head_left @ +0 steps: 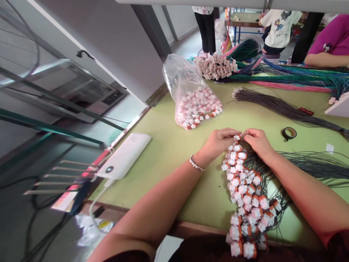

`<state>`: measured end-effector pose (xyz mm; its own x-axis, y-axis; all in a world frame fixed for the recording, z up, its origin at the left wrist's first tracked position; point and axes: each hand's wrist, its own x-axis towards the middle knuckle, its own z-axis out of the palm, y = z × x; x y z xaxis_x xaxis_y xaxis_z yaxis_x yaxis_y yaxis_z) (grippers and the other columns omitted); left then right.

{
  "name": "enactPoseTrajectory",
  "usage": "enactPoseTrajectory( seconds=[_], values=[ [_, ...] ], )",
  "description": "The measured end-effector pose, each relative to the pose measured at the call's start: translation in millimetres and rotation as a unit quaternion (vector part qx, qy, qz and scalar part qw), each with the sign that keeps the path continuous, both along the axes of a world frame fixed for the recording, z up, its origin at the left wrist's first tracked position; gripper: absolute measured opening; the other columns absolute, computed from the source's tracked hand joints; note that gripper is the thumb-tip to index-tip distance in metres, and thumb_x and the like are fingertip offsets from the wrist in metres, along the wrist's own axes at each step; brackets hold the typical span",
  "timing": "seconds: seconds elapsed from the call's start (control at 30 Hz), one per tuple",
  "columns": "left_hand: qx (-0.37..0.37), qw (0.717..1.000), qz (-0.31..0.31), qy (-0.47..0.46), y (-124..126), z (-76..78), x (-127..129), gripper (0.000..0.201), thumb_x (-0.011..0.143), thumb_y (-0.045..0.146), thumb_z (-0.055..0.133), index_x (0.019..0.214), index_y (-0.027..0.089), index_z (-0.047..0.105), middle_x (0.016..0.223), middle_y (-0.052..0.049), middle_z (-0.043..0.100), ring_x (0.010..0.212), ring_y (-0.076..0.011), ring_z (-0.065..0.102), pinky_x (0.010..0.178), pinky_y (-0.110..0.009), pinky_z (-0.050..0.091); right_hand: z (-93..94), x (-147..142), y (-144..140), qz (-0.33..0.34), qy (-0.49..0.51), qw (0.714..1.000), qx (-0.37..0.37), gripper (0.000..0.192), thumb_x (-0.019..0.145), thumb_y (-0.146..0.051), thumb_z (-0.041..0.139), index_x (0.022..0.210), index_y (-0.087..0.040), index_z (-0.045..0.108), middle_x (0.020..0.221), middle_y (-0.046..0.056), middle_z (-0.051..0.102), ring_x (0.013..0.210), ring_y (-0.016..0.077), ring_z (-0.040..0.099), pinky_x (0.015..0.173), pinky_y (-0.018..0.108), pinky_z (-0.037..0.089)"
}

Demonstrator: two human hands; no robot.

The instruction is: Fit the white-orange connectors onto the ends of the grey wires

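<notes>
At the far end of a long pile of white-and-orange connectors (242, 189), my two hands meet over the green table. My left hand (218, 142) pinches a small white-and-orange connector (237, 138) between thumb and fingers. Close beside it, my right hand (256, 140) has its fingertips pressed together at the connector's wire end; a thin wire seems to be in them, though most of it is hidden. Black wires (302, 163) run from the piled connectors under my right forearm toward the right.
A clear bag of connectors (199, 105) stands beyond my hands. Behind lie a bundle of dark wires (267, 103), pale connectors (215, 67) and coloured wires. Black tape (289, 134) sits at right, a white power bank (124, 156) at the left edge. Other people (278, 31) are at the back.
</notes>
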<state>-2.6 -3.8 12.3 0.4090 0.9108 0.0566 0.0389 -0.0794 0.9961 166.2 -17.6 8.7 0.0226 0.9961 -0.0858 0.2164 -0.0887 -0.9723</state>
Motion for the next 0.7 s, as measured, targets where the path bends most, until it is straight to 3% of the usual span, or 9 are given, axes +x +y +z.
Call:
enactPoseTrajectory(
  seconds=[0.17, 0.3, 0.5, 0.7],
  values=[
    [-0.08, 0.996, 0.021, -0.035, -0.6, -3.4, 0.9, 0.024, 0.073, 0.026, 0.071, 0.095, 0.017, 0.075, 0.093, -0.008, 0.074, 0.084, -0.0178, 0.066, 0.084, -0.032, 0.05, 0.2, -0.1, -0.1, 0.017, 0.004, 1.0, 0.004, 0.013, 0.058, -0.029, 0.05, 0.05, -0.019, 0.05, 0.049, -0.004, 0.043, 0.052, 0.0102, 0.036, 0.05, 0.025, 0.027],
    [-0.121, 0.99, -0.003, -0.071, 0.1, -6.2, 0.5, 0.029, 0.071, 0.028, 0.074, 0.096, 0.016, 0.075, 0.093, -0.008, 0.074, 0.086, -0.0185, 0.066, 0.086, -0.033, 0.05, -1.0, -0.1, 0.2, 0.017, -0.012, 1.0, 0.009, 0.014, 0.059, -0.029, 0.05, 0.049, -0.019, 0.048, 0.048, -0.004, 0.041, 0.051, 0.01, 0.035, 0.049, 0.024, 0.026],
    [-0.085, 0.994, 0.007, -0.065, 1.3, -6.7, 1.2, 0.025, 0.066, 0.03, 0.078, 0.086, 0.015, 0.076, 0.09, -0.007, 0.072, 0.082, -0.0156, 0.064, 0.081, -0.029, 0.05, 2.5, -0.6, -0.7, 0.032, -0.029, 0.999, 0.008, 0.015, 0.059, -0.03, 0.049, 0.048, -0.019, 0.048, 0.048, -0.004, 0.041, 0.052, 0.01, 0.034, 0.05, 0.024, 0.026],
    [-0.139, 0.982, 0.023, -0.129, 4.1, -10.8, 2.5, 0.031, 0.06, 0.032, 0.082, 0.084, 0.015, 0.071, 0.08, -0.004, 0.072, 0.073, -0.0139, 0.065, 0.078, -0.03, 0.052, 5.9, -0.3, -0.9, 0.028, -0.02, 0.999, -0.025, 0.015, 0.058, -0.03, 0.05, 0.048, -0.019, 0.049, 0.045, -0.005, 0.038, 0.05, 0.0093, 0.032, 0.048, 0.024, 0.024]
  ],
)
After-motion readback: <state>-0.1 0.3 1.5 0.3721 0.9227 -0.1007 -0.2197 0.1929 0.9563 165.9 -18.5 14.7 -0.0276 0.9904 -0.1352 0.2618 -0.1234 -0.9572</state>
